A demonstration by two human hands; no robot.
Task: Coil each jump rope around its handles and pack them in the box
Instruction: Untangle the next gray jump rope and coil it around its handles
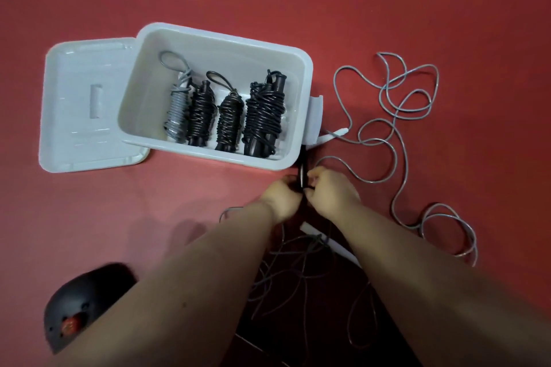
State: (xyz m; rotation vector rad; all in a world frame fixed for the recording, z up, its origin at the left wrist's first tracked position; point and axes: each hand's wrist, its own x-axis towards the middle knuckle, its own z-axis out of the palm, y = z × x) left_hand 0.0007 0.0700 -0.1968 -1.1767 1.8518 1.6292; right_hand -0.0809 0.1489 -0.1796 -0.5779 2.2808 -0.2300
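A white plastic box (301, 74) stands open on the red floor and holds several coiled jump ropes, one grey (178, 110) and three black (264, 116). Just in front of the box's near right corner, my left hand (281, 197) and my right hand (332, 191) both grip a pair of black handles (303, 170) held upright together. Their dark rope (286, 274) trails loose beneath my forearms. A grey rope (396, 134) with white handles (338, 132) lies uncoiled on the floor to the right.
The box's white lid (86, 104) lies flat against the box's left side. A black object with a red spot (74, 307) sits at the lower left. A white strip (328, 240) shows between my forearms. Red floor surrounds everything.
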